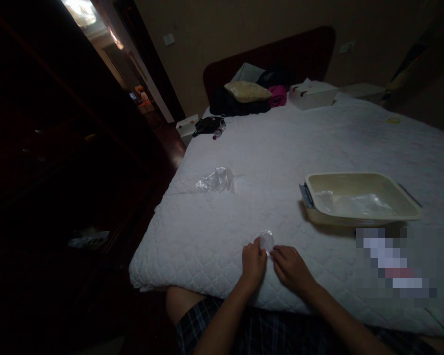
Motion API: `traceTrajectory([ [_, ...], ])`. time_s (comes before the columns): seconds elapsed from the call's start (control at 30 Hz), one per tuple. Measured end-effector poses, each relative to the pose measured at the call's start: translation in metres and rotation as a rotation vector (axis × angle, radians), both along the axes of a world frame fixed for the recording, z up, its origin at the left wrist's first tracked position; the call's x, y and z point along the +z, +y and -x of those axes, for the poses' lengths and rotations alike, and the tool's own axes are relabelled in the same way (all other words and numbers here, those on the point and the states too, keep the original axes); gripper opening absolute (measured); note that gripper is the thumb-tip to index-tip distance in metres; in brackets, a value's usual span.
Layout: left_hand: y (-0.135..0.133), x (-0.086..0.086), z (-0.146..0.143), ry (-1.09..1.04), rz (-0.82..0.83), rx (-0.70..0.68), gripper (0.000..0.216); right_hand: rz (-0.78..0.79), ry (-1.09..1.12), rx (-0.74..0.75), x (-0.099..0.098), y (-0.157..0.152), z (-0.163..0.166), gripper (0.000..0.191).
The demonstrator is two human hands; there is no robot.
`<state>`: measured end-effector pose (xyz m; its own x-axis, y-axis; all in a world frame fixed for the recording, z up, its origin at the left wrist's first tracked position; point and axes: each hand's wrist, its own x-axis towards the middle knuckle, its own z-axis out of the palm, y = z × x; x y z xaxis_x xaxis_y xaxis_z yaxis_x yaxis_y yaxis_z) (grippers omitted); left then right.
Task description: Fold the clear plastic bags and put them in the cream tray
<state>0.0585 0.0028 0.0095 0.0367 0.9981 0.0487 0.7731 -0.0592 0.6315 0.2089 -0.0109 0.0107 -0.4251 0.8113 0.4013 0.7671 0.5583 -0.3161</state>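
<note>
Between my two hands, just above the near edge of the bed, is a small piece of clear plastic film (267,240), possibly a small bag. My left hand (254,260) pinches its left side, fingers closed. From the other side my right hand (291,266) grips its lower right edge between thumb and fingers. Farther up the bed lies a crumpled clear plastic bag (219,179). On the right stands a cream plastic bin (358,217) with grey side handles, and clear plastic pieces (355,203) lie inside it.
A white quilted cover (192,246) spreads over the bed. Toward the headboard (274,54) are a cushion (247,91), a rolled magenta cloth (277,96) and a white box (313,94). A dark bag (209,125) lies at the left edge. A pixelated patch hides something below the bin.
</note>
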Motion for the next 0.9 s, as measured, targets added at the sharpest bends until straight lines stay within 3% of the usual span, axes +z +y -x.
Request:
traceTrajectory([
  [0.13,0.006,0.005,0.001,-0.013,0.024,-0.019,0.039,0.006,-0.071,0.017,0.000,-0.001,-0.004,0.027],
  [0.23,0.004,0.007,0.007,-0.042,-0.116,-0.074,0.044,0.014,-0.038,0.008,0.000,0.000,-0.003,0.024],
  [0.33,-0.001,0.012,0.015,-0.068,-0.299,-0.307,0.057,0.056,0.078,0.027,0.005,0.000,-0.005,0.023],
  [0.43,-0.006,0.015,0.018,-0.176,-0.294,-0.451,0.050,0.114,0.222,0.020,0.017,0.000,-0.013,0.018],
  [0.57,-0.003,0.016,0.004,-0.507,-0.098,-0.301,0.019,0.234,0.448,-0.045,0.033,0.004,-0.025,0.012],
  [0.63,0.001,0.020,-0.009,-0.684,0.054,-0.179,0.014,0.343,0.579,-0.130,0.037,0.008,-0.030,0.014],
  [0.8,0.009,0.036,-0.047,-0.954,0.283,0.007,0.030,0.640,0.895,-0.262,0.042,0.017,-0.044,0.033],
  [0.9,0.010,0.040,-0.065,-1.048,0.402,0.001,0.043,0.648,0.909,-0.274,0.058,0.021,-0.065,0.032],
])
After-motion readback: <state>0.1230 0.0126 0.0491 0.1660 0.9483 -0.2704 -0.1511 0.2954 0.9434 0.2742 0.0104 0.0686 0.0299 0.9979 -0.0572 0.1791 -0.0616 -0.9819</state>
